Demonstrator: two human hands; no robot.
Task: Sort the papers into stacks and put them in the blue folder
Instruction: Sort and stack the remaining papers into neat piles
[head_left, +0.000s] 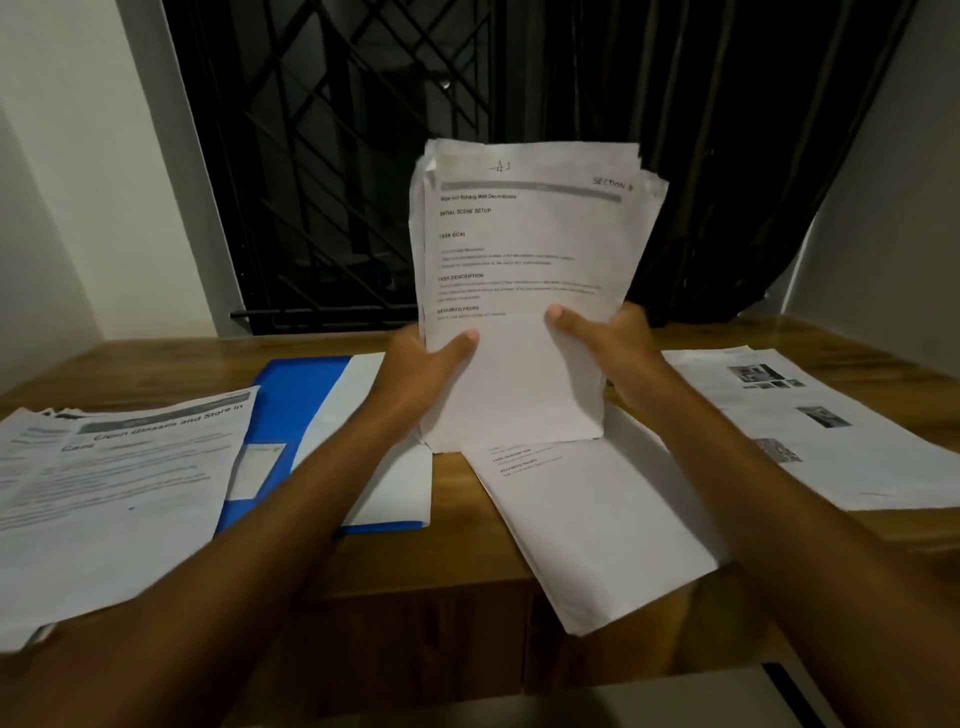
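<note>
Both forearms reach in from the near edge of the wooden table (431, 561), and between them the held sheaf (524, 249) stands upright just right of the blue folder (296, 395), its bottom edge down by the tabletop. Left hand (415, 364) and right hand (608, 348) each clamp a side of the sheaf, thumbs pressed across the front page, fingers hidden behind. The folder lies open and flat, a white sheet (374, 374) on its right half. A printed stack (119, 493) lies left of the folder and overlaps its left edge; a plainer stack (597, 519) lies right of it, under the sheaf; pages with photos (810, 431) lie furthest right of it.

Judging by the ragged, fanned top edges, the sheaf is loosely squared, so loose inner sheets could slide out if either grip eases. The stack right of the folder seems to overhang the table's near edge; a brushing forearm could tip it off. Lifting the folder would drag the overlapping stack
</note>
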